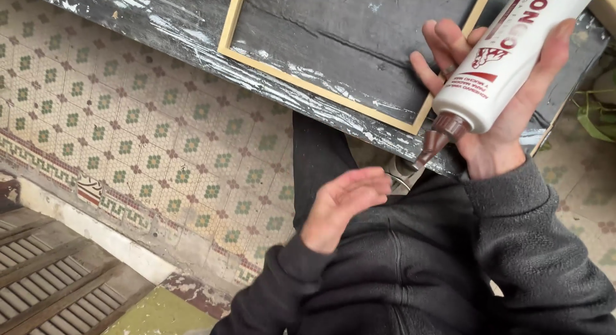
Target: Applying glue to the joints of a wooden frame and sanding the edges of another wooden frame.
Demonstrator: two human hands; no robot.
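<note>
I see a floor of patterned tiles [128, 130], cream with small green and brown flowers, filling the left half of the view, with a bordered edge and a slatted wooden grating [45, 277] below it in the lower left corner. Above runs a dark, scuffed work board [333, 40] wrapped in shiny plastic film, slanting across the top. On it lies a thin pale wooden frame [321, 91], its lower corner near my right hand. I see my dark fleece sleeves and dark trousers filling the lower right.

My right hand [494, 117] is wrapped around a white glue bottle [513, 53] with red print, thumb on one side and fingers behind; the bottle tilts down and to the left, just off the board's near edge. Its brown nozzle [439, 139] points toward my lap. My left hand [343, 203] hangs slack and half curled, holding nothing, just below and left of the nozzle tip, not touching it. A small round metal piece [401, 175] shows between them, too hidden to identify.
</note>
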